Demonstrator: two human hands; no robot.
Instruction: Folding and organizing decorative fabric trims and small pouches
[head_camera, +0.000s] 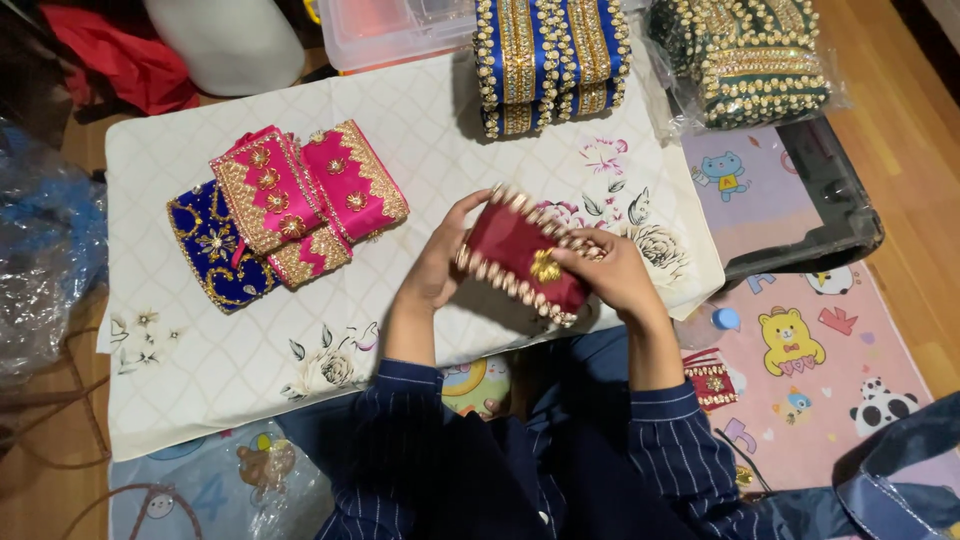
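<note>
I sit on the floor at a white quilted cloth (400, 130) printed with flowers, spread over a cartoon play mat (820, 340). Both my hands grip a maroon pouch (525, 255) edged with pearl-like beads, held just above the cloth: my left hand (435, 265) clasps its left end, my right hand (615, 275) pinches near the gold ornament at its middle. Beyond, to the left, pink pouches (310, 195) overlap a blue pouch (215, 250). Farther off stand a stack of blue pieces (550, 60) and bagged green pieces (750, 60).
</note>
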